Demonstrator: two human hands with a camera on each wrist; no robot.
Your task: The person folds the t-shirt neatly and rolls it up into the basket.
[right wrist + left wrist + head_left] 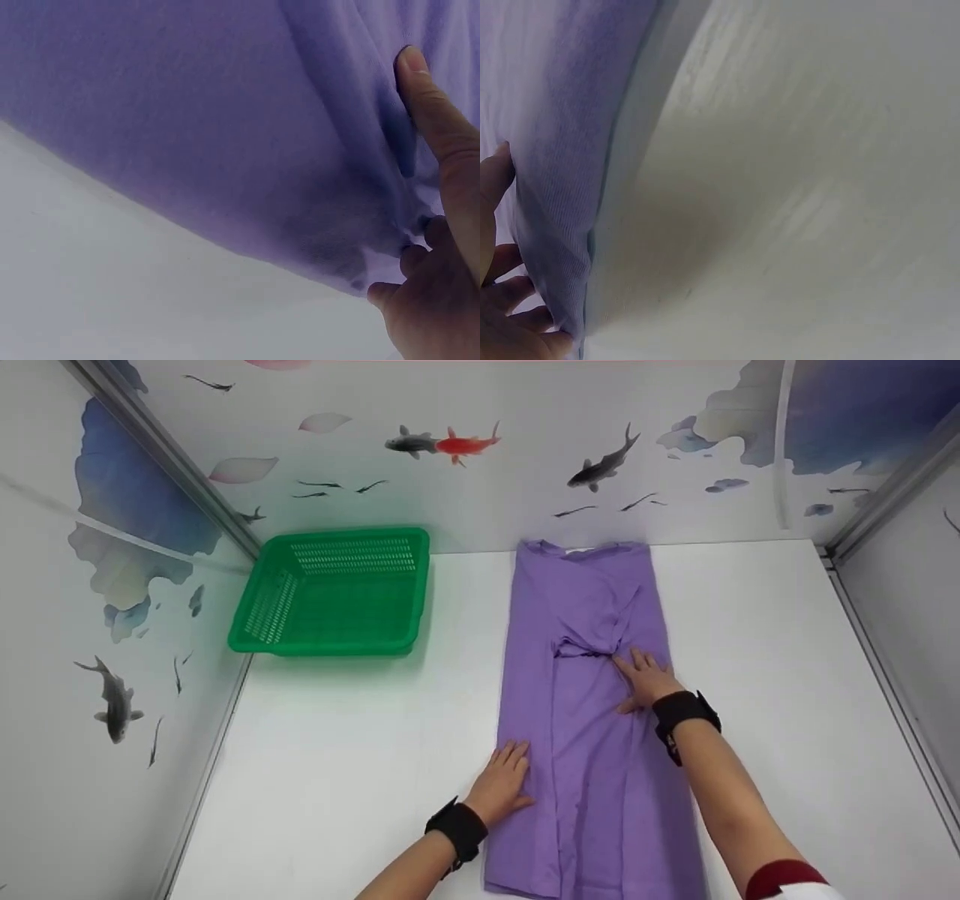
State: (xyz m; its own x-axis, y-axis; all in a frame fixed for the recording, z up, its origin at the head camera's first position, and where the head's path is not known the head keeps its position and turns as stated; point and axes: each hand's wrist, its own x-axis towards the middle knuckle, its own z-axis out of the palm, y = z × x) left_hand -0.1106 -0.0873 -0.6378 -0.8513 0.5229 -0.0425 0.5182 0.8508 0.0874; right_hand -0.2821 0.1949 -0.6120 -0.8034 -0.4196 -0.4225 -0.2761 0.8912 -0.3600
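Observation:
A purple shirt lies lengthwise on the white table, its two sides folded in toward the middle and its neckline at the far end. Creased fabric bunches across its upper middle. On the near left part of the shirt rests my left hand, fingers extended near the outer edge. My right hand touches the right side farther up, fingers spread beside the bunched crease. In the left wrist view, the left fingers lie along the cloth by its edge. The right thumb reaches straight over wrinkled fabric in the right wrist view.
A green plastic basket with slotted walls stands at the back left of the white table. White panels printed with fish and leaves enclose the left, back and right sides. Black bands circle both wrists.

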